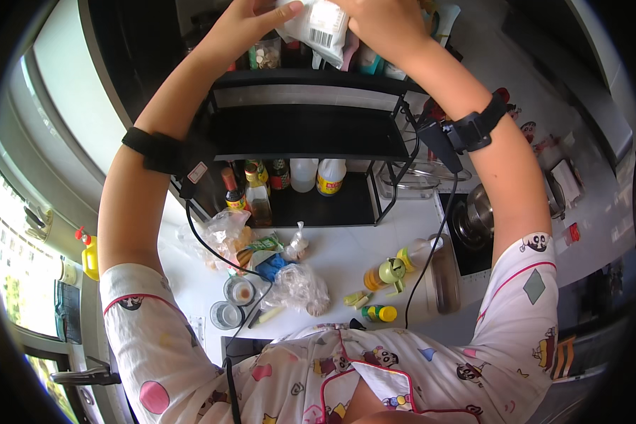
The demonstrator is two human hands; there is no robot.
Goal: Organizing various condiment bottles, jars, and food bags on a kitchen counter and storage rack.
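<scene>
Both arms reach up to the top tier of a black metal rack (312, 79). A white plastic packet (326, 45) with a barcode label is held between my hands at the picture's top edge. On its left side are the thumb and fingers of my left hand (262, 16). My right hand (384, 24) grips its right side, with the fingertips partly cut off by the frame. Behind the packet, a clear jar (267, 53) of pale pieces and several other packages stand on the top tier.
Sauce bottles (257, 199) and a white jug (331, 177) stand on the bottom tier. Plastic bags (297, 289), two glasses (227, 315), an oil pourer (387, 275) and a green shaker (379, 313) crowd the counter (344, 249). A metal pot (479, 212) sits right. Cables hang from both wrists.
</scene>
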